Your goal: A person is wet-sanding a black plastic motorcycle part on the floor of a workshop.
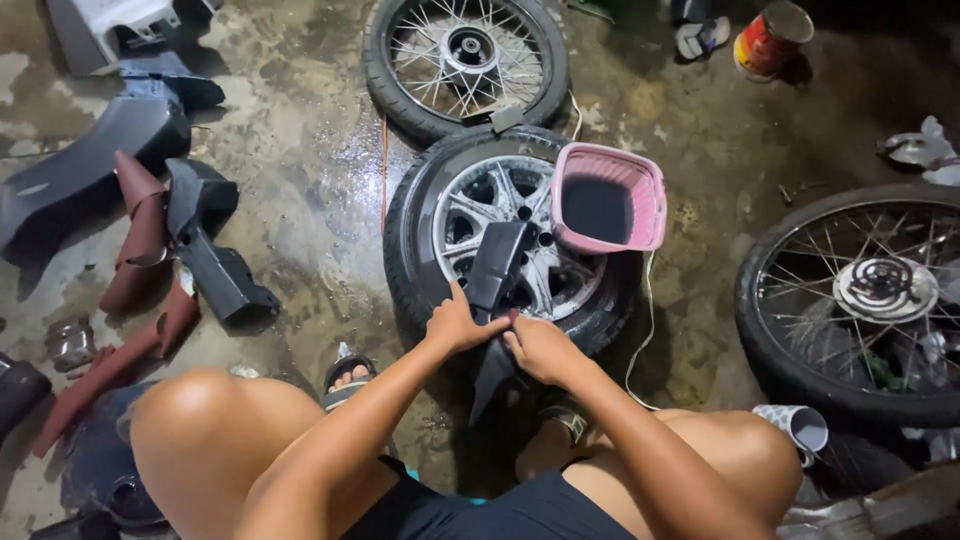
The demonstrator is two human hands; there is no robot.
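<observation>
The left hand [458,325] and the right hand [535,345] both grip a black plastic panel [497,270]. The panel lies across an alloy wheel [480,215] that rests flat on the wet concrete floor [300,170]; its lower end hangs over the tyre edge toward the person. The left hand closes on the panel's left edge, thumb raised. The right hand closes on the lower middle of the panel, fingers curled over it. The hands sit just beside each other.

A pink basket [655,205] rests on the right side of the alloy wheel, touching the tyre, with dark liquid inside. A spoked wheel [465,60] lies beyond the alloy wheel, touching its far edge. A second spoked wheel [860,300] lies to the right, well apart from the hands. A white cup [795,425] lies on its side near the person's right knee. A red tin [765,40] stands at the top right.

To the left, black body panels [210,250] and maroon panels [140,220] lie scattered on the floor. A sandalled foot [348,378] rests just beside the tyre, below the left hand.
</observation>
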